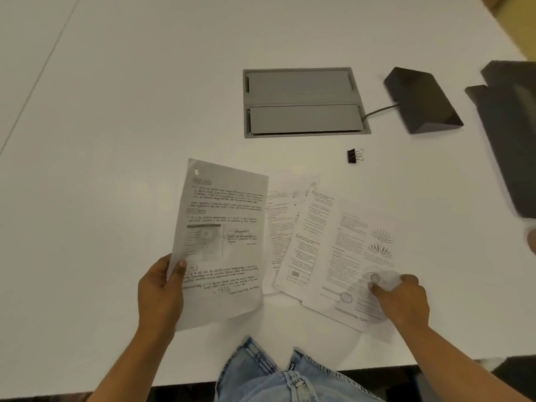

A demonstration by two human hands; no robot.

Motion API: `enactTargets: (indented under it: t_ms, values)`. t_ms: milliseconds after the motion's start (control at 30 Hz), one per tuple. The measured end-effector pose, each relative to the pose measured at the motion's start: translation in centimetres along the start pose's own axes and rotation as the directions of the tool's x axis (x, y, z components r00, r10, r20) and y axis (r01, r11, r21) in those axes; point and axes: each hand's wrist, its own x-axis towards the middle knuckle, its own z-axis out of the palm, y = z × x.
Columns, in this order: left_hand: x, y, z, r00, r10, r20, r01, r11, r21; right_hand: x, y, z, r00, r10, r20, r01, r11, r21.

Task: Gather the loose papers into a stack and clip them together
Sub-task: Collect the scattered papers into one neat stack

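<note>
My left hand (161,288) grips a printed sheet (223,242) by its lower left edge, thumb on top, and holds it lifted and tilted above the white table (116,126). To its right several loose printed sheets (324,245) lie fanned and overlapping on the table. My right hand (400,300) rests on the lower right part of the topmost sheet, fingers bent, thumb tip pressing the paper. A black binder clip (354,156) lies on the table beyond the sheets, apart from both hands.
A grey cable hatch (304,103) is set into the table behind the clip. A dark wedge-shaped box (422,101) with a cable sits to its right, and a dark folder-like object (513,134) lies at the right edge. The table's near edge runs just below the papers.
</note>
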Motion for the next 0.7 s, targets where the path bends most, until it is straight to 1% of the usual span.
enactTargets:
  t_ms: [67,133,200,267,367,433,500,600,700]
  values:
    - [-0.5,0.1,0.8,0.999,-0.012,0.029,0.013,1.000,-0.015,0.1,0.0,0.0,0.999,0.032,-0.006,-0.031,0.998,0.059]
    - [-0.9,0.4,1.3,0.999,-0.017,0.044,0.018,0.999,-0.033,0.2,-0.3,0.0,0.995,0.098,-0.021,-0.094,0.985,0.146]
    - [-1.0,0.8,1.6,0.999,-0.019,0.033,0.021,0.998,-0.055,0.3,-0.5,0.0,0.989,0.148,-0.014,-0.142,0.965,0.219]
    - [-0.9,1.2,1.6,1.000,-0.016,0.012,0.016,0.998,-0.066,0.6,-0.4,0.0,0.986,0.164,0.024,-0.165,0.950,0.265]
    - [-0.6,1.6,1.5,1.000,-0.010,-0.010,0.009,0.997,-0.077,0.7,0.0,0.0,0.991,0.108,0.082,-0.125,0.958,0.258]
    - [-0.4,1.7,1.6,1.000,-0.009,-0.005,0.008,0.997,-0.081,0.8,0.2,0.0,0.995,0.076,0.059,-0.087,0.971,0.223]
    - [-0.4,1.8,1.9,1.000,-0.019,-0.003,0.019,0.996,-0.089,0.9,0.5,0.1,0.998,0.068,0.017,-0.070,0.969,0.237]
    - [-0.5,1.7,2.1,0.999,-0.044,0.003,0.044,0.993,-0.113,0.7,1.0,-0.5,1.000,-0.001,-0.003,0.002,0.950,0.313]
    - [-0.4,1.5,2.5,0.998,-0.068,0.013,0.069,0.990,-0.122,0.1,1.3,-2.6,0.995,-0.099,0.014,0.081,0.883,0.462]
